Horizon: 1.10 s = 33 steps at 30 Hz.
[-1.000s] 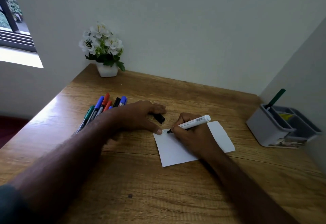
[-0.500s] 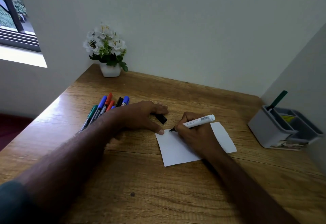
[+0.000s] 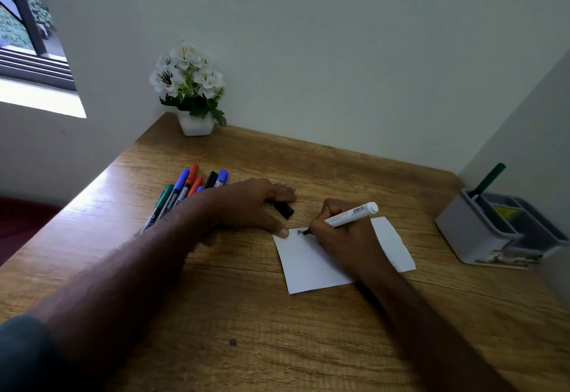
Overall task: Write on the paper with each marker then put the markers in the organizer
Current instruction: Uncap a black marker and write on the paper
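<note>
So, a white marker point(image 3: 350, 215) with a black tip is gripped in the right hand point(image 3: 342, 237), fingers curled round the barrel, and the tip is pressed onto the far-left corner of the paper point(image 3: 311, 265). A small dark mark can be seen there right by the tip, but what it says can't be made out. A printed label with a barcode-like patch is carried on the marker's barrel; too small to read. The paper is a white sheet, laid at a slant near the middle of the tabletop point(image 3: 246, 314), and a good part of it is covered by the right hand and wrist.

The left hand point(image 3: 249, 203) is laid flat with fingers relaxed, nothing held, and its thumb is pressed on the paper's far-left corner. A black cap point(image 3: 284, 209) is lying just past its fingers, partly hidden by them.

A bunch of capped markers point(image 3: 185, 188) in green, blue, red and black is spread on the left of the tabletop, partly blocked by the left forearm. Printing is visible on some barrels, not legible.

A grey organizer point(image 3: 475, 234) is set at the far right by the wall, with a green marker point(image 3: 489, 180) stood tilted in its left compartment and a yellow label inside another one, unreadable. A white pot of white flowers point(image 3: 189, 89) is placed at the far-left corner.
</note>
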Available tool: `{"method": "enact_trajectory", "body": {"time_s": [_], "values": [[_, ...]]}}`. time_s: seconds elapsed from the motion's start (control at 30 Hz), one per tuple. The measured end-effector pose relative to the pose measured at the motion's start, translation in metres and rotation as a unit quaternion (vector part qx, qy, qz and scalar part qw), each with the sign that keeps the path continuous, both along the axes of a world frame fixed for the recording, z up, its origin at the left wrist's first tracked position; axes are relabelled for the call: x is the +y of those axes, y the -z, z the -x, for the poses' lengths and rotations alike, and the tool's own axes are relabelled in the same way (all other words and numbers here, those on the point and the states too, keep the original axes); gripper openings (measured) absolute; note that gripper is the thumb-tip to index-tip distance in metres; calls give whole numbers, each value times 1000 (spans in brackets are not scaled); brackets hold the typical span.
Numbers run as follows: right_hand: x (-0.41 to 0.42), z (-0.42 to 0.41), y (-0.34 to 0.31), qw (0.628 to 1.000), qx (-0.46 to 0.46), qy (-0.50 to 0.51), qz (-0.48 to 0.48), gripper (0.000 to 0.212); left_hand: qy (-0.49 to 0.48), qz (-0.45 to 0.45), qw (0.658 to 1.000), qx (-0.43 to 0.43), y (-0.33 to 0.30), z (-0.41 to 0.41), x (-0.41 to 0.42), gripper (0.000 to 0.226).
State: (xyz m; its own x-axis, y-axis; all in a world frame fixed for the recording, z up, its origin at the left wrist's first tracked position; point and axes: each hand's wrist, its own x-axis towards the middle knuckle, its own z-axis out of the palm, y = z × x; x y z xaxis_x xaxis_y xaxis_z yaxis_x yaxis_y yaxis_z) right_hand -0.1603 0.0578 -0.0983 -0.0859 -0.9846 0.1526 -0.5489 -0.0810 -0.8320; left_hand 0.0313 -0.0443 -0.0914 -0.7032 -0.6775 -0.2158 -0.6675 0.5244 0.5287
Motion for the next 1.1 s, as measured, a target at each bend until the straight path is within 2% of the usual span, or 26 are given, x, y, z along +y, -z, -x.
{"method": "enact_trajectory", "body": {"time_s": [1.1], "values": [[-2,2,2,1000,3,30,7,14,5,1,1000,8,4,-2,-2,82]]}}
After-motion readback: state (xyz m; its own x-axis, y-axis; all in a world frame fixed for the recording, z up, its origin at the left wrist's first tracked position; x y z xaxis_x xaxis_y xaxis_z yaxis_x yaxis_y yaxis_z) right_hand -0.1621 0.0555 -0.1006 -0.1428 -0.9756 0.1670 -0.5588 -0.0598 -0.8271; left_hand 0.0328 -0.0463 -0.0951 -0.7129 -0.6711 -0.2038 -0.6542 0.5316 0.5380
